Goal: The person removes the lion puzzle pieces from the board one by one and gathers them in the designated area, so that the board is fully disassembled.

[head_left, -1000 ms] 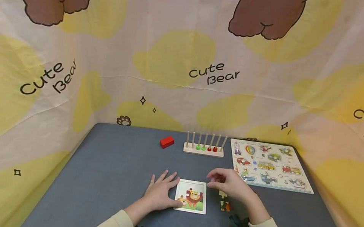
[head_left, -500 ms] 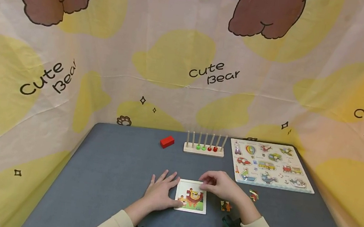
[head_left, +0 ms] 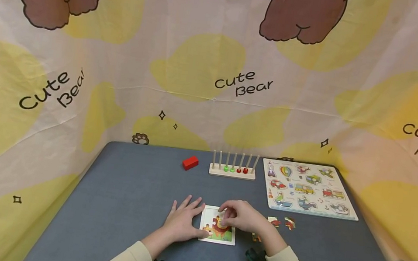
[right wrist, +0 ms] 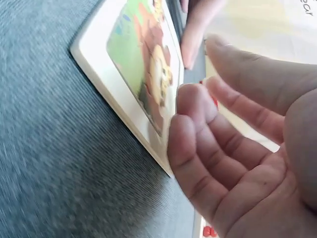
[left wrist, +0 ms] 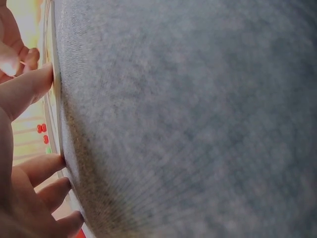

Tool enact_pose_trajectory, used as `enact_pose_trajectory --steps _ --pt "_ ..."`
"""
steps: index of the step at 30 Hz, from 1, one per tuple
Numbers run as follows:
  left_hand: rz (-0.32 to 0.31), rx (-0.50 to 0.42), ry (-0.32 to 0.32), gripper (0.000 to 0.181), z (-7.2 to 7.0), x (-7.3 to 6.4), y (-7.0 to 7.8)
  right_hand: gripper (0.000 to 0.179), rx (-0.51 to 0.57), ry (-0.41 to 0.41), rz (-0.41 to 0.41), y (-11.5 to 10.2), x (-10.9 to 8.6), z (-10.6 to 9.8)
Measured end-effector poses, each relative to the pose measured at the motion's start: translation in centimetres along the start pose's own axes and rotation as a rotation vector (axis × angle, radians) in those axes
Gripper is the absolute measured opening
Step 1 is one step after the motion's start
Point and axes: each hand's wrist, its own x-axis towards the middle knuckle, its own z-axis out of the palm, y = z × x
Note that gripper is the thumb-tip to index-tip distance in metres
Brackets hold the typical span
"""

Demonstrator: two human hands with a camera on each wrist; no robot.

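Because the dark grey desk gives it flat support, the puzzle tray, lying between the two hands, should feel light and stiff, likely wood or board, and might slide on the cloth-like surface unless steadied. Its pale rim is probably the best place to hold, at a corner or along one side. The left hand has its fingers spread, the thumb resting on the tray's near left corner; the right hand bends its fingers over the far right part, and whether it pinches anything cannot be told. Square and cream, the rim surrounds a lion picture in orange, brown and green, a smaller animal at its left. Loose pieces should be thin and rigid, easiest pinched by opposite edges, their knobs apt to chip if forced: a red and pale piece and a multicoloured piece beyond the right forearm, and a partly hidden piece on its near side.
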Motion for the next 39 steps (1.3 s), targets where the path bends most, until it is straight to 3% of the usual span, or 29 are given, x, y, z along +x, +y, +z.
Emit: enact_pose_trajectory --steps 8,19,39 --pt "0.002 0.008 -0.008 0.094 0.0 -0.1 0.0 0.026 -0.026 -0.018 0.058 0.0 0.5 0.8" --pt "0.002 0.007 -0.007 0.093 0.1 -0.2 -0.1 0.019 -0.159 0.031 0.036 -0.1 1.3 1.9" --pt "0.004 0.003 -0.003 0.093 -0.2 -0.2 0.1 0.026 -0.064 0.068 0.071 0.3 1.0 2.3"
